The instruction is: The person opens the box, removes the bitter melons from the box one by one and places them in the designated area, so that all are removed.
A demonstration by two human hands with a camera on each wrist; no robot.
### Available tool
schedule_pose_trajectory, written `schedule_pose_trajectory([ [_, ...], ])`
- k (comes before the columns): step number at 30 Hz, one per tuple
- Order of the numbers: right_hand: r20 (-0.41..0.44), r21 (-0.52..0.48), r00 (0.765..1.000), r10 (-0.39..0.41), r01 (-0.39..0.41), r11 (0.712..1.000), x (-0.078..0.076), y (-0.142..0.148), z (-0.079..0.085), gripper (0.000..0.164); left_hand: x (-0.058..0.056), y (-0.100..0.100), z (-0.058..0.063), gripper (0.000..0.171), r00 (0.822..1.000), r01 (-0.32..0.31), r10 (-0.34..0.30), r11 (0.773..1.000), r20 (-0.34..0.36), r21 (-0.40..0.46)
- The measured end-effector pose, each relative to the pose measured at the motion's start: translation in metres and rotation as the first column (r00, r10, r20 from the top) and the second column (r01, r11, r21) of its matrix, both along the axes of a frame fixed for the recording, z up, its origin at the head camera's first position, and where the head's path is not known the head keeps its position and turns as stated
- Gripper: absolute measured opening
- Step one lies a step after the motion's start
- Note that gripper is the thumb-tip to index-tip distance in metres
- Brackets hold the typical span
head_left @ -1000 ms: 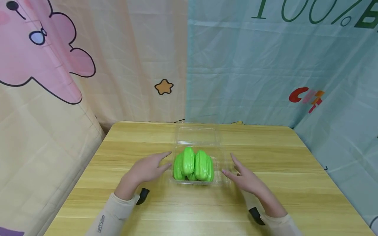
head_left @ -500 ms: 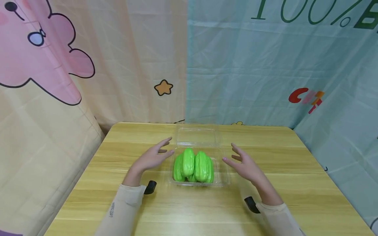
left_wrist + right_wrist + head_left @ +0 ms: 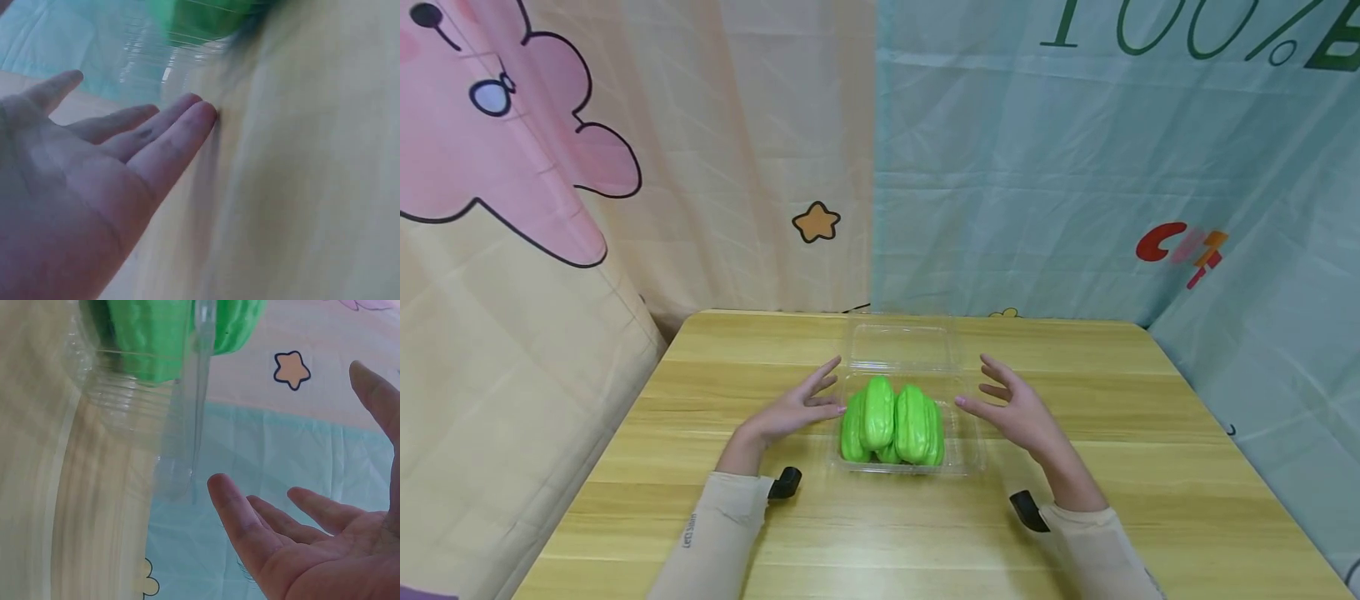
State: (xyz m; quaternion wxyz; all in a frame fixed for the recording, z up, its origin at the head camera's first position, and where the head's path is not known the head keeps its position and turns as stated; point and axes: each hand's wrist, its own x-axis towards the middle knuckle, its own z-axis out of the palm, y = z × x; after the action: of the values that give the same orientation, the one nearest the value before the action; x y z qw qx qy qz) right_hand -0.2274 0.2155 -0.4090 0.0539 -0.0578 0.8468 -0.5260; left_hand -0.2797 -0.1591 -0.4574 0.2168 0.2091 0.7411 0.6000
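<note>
A clear plastic clamshell box (image 3: 961,450) stands on the table with its lid (image 3: 901,343) folded back toward the far edge. Several bright green, ribbed, elongated pieces (image 3: 878,417) are heaped inside it, mostly to the left; their exact kind does not show. My left hand (image 3: 786,412) hovers by the box's left side, fingers spread and thumb pointing at the rim. On the opposite side is my right hand (image 3: 1018,408), also with fingers spread and holding nothing. Both wrist views show the palms facing the box, the left fingers (image 3: 181,134) low over the wood.
The wooden table (image 3: 880,533) reaches back to a printed curtain (image 3: 760,167), beige on the left and blue on the right. A black wrist piece (image 3: 786,483) juts from the left sleeve, and another black wrist piece (image 3: 1028,511) from the right.
Both hands have moved forward along the sides of the box, and their fingers have spread more. In the last half second they have come slightly inward. The box and green pieces have stayed put.
</note>
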Motion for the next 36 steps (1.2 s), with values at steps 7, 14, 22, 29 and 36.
schedule_pose_trajectory([
  [7, -0.006, -0.049, 0.999, 0.045, -0.045, 0.998, -0.001, -0.001, 0.002, 0.097, -0.001, 0.005, -0.012, 0.108, 0.985, 0.172, -0.173, 0.981, 0.004, 0.091],
  [14, -0.015, -0.05, 0.999, 0.052, -0.053, 0.997, -0.003, -0.004, 0.006, 0.098, 0.003, 0.009, -0.015, 0.126, 0.969, 0.245, -0.246, 0.96, -0.007, 0.133],
  [22, -0.025, -0.108, 0.995, 0.098, -0.1, 0.989, -0.003, -0.014, 0.014, 0.095, 0.003, 0.009, -0.016, 0.133, 0.968, 0.252, -0.251, 0.961, -0.02, 0.116],
  [29, 0.027, -0.156, 0.991, 0.132, -0.126, 0.98, -0.001, -0.022, 0.007, 0.091, 0.004, 0.007, -0.018, 0.14, 0.968, 0.253, -0.252, 0.962, -0.018, 0.102],
  [36, 0.053, -0.183, 0.984, 0.171, -0.158, 0.97, -0.001, -0.03, 0.0, 0.091, 0.004, 0.009, -0.02, 0.144, 0.967, 0.254, -0.252, 0.961, -0.037, 0.105],
])
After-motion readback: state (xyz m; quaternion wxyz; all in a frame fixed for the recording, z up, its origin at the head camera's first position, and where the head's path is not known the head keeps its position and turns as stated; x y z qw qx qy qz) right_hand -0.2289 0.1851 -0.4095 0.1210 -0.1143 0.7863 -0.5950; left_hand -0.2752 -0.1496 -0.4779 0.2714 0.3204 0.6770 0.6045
